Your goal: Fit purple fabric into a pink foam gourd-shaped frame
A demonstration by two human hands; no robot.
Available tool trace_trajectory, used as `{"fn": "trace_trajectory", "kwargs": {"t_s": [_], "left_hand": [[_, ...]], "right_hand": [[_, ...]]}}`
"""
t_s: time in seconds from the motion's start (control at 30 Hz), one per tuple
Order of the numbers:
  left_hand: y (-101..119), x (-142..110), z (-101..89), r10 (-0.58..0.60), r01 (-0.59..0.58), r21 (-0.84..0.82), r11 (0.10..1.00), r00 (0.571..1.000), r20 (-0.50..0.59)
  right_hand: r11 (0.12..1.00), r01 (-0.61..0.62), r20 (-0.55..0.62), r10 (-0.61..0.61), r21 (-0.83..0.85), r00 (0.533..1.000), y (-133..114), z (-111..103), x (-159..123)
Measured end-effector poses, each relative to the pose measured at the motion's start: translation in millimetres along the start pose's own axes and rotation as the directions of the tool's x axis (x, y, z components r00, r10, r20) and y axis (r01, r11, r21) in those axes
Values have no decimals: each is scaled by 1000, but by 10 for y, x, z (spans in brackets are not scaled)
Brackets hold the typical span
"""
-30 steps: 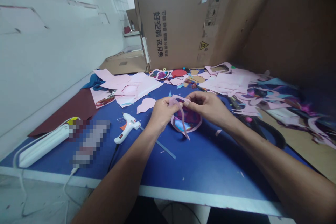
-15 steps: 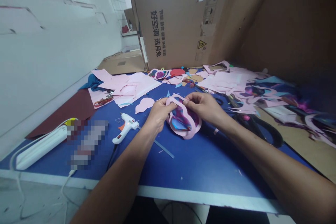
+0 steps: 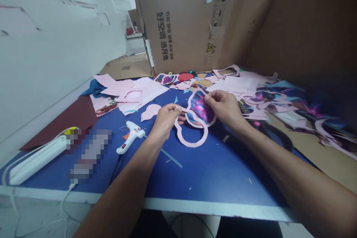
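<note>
Both my hands hold a pink paper cut-out just above the blue table (image 3: 212, 171). My left hand (image 3: 166, 118) pinches the thin pink outline ring (image 3: 192, 142), whose lower loop hangs open. My right hand (image 3: 224, 106) pinches the upper lobe, a pink-edged piece with a purple galaxy print (image 3: 201, 108). The two pieces join between my hands.
A white glue gun (image 3: 131, 138) lies left of my left hand, a white power strip (image 3: 39, 158) further left. Pink paper sheets (image 3: 134, 93) and scraps cover the back and right. Black scissors (image 3: 275, 134) lie under my right forearm. A large cardboard box (image 3: 192, 18) stands behind.
The folded pink piece has been opened out: my right hand moved up and right with the galaxy-print lobe, and the outline ring now hangs spread below my hands.
</note>
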State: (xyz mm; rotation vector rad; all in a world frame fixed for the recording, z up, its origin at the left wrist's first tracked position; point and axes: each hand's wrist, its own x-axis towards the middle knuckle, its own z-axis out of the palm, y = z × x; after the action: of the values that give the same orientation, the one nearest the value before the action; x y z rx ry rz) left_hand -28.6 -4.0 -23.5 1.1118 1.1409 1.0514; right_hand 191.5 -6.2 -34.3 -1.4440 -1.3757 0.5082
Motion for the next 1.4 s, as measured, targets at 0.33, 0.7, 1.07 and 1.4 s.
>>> {"fn": "trace_trajectory", "kwargs": {"t_s": [0.33, 0.7, 1.07, 1.4], "left_hand": [[-114, 17, 10, 123, -131, 205, 970, 991, 49], [10, -5, -15, 111, -58, -275, 960, 977, 182], [-76, 10, 1, 80, -43, -262, 964, 988, 132], [98, 225, -317, 158, -201, -275, 940, 972, -172]], "right_hand": [[999, 33, -233, -26, 26, 972, -50, -324, 146], [958, -69, 210, 10, 278, 978, -454, -102, -147], [959, -75, 296, -10, 273, 955, -375, 68, -205], [996, -6, 409, 40, -85, 912, -284, -79, -103]]}}
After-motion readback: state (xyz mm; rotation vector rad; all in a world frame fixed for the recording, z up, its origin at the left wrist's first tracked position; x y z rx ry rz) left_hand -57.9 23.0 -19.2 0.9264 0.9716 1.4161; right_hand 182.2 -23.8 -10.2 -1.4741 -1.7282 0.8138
